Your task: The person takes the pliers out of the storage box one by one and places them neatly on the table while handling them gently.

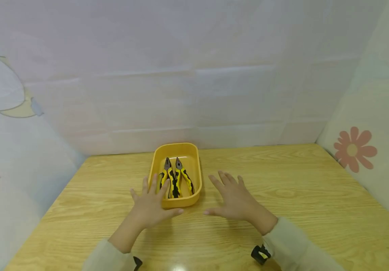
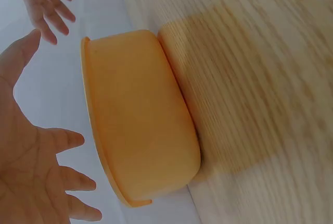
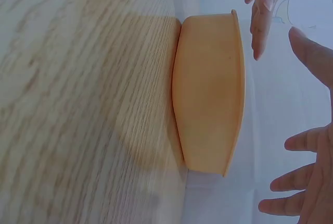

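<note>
Two pairs of pliers with yellow-and-black handles, the left pliers (image 1: 171, 182) and the right pliers (image 1: 183, 177), lie side by side in a yellow tray (image 1: 197, 165), jaws toward the wall. My left hand (image 1: 150, 209) hovers over the tray's near left corner with fingers spread, hiding part of the left pliers' handles. Right of the tray, my right hand (image 1: 236, 199) is held above the table, fingers apart and holding nothing. Both wrist views show the tray's outer side (image 2: 138, 114) (image 3: 208, 94); the pliers are hidden there.
The tray stands on a wood-grain table (image 1: 282, 177) close to its back edge. Behind rises a pale, creased wall covering (image 1: 194, 94). Side panels carry a moon print (image 1: 19, 109) on the left and a red flower print (image 1: 353, 149) on the right.
</note>
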`<action>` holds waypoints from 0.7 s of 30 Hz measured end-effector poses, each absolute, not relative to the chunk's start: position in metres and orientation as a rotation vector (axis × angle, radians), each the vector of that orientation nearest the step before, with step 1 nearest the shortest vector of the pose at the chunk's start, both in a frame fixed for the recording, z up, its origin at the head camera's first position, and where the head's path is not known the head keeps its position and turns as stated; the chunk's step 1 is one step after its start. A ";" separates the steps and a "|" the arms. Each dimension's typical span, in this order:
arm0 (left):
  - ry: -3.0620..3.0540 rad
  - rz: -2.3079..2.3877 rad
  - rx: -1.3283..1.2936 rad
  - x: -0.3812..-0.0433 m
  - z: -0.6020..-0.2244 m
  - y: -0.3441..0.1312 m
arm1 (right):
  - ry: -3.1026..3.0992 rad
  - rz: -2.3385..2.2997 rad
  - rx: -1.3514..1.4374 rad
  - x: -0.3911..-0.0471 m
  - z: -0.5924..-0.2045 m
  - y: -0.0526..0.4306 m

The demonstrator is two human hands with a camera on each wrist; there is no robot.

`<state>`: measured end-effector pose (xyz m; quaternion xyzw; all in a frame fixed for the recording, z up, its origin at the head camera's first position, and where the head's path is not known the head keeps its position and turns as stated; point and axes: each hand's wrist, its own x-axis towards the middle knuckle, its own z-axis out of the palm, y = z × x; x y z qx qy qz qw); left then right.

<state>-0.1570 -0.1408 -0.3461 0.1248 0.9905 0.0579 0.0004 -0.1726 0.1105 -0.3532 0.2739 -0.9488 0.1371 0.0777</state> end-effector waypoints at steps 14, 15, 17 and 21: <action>3.127 0.267 0.329 -0.157 -0.358 -0.149 | -2.874 0.452 0.835 -0.173 -0.354 0.100; 3.133 0.262 0.321 -0.158 -0.359 -0.150 | -2.877 0.454 0.835 -0.173 -0.353 0.099; 3.140 0.257 0.312 -0.158 -0.359 -0.151 | -2.880 0.454 0.835 -0.174 -0.353 0.097; 3.136 0.265 0.303 -0.157 -0.360 -0.153 | -2.873 0.461 0.841 -0.175 -0.353 0.094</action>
